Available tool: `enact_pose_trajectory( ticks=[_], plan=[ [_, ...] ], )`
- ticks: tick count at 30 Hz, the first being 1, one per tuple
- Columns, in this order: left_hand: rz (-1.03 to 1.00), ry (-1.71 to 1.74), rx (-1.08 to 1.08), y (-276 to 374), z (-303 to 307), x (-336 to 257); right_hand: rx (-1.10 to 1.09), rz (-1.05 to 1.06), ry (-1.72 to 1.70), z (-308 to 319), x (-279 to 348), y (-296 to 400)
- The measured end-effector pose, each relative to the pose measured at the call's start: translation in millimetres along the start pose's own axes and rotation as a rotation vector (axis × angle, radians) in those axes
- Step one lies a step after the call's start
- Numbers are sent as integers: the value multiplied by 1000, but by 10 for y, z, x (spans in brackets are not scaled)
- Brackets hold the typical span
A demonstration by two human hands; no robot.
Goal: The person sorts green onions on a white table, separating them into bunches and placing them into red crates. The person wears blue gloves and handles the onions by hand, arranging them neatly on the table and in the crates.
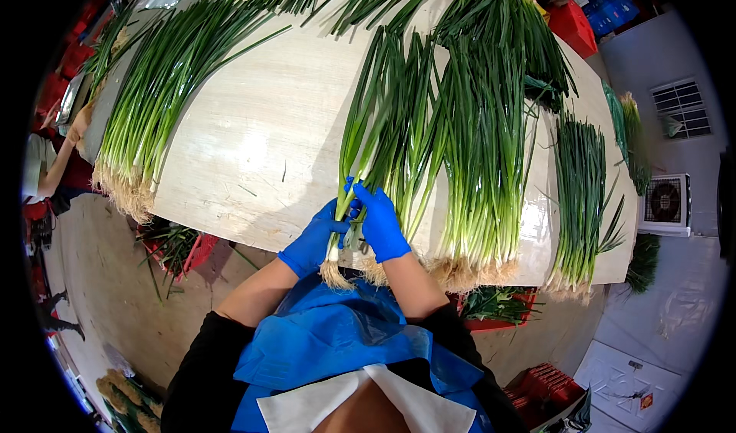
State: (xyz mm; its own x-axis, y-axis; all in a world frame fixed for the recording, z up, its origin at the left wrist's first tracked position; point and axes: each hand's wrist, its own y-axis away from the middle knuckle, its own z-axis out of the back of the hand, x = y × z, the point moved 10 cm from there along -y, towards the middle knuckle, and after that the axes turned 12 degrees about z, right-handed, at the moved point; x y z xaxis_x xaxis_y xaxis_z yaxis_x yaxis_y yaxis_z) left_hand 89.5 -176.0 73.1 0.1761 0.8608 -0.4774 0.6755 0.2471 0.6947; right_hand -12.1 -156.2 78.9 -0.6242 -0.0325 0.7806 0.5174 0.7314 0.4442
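I wear blue gloves on both hands at the table's near edge. My left hand [315,238] grips a few green onions [340,214] low on their stalks, just above the white bulbs. Their root tuft [334,276] hangs over the edge above my blue apron. My right hand [382,226] has its fingers curled at the same stalks a little higher up, pinching at a stalk or leaf. Part of its grip is hidden. A loose strip of leaf [353,234] hangs between the hands. More loose green onions [405,145] lie just right of my hands.
A large pile of green onions [486,162] and a smaller bunch [578,197] lie to the right. Another pile [155,93] lies left. Red crates of leaves [198,254] stand below the pale tabletop [253,139]. Another person's arm [57,165] reaches in at far left.
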Motion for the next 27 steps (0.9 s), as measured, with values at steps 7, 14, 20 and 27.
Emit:
enact_pose_trajectory(
  ticks=[7, 14, 20, 27],
  plan=[
    [70, 208, 100, 12, -296, 52, -1, 73, 21, 155, 142, 27],
    [-85, -138, -276, -267, 406, -110, 79, 83, 89, 74, 318, 68],
    [-601, -663, -403, -109, 7, -878, 68, -5, 190, 30, 143, 43],
    [-146, -408, -103, -324, -57, -820, 56, 28, 15, 22, 50, 74]
  ],
)
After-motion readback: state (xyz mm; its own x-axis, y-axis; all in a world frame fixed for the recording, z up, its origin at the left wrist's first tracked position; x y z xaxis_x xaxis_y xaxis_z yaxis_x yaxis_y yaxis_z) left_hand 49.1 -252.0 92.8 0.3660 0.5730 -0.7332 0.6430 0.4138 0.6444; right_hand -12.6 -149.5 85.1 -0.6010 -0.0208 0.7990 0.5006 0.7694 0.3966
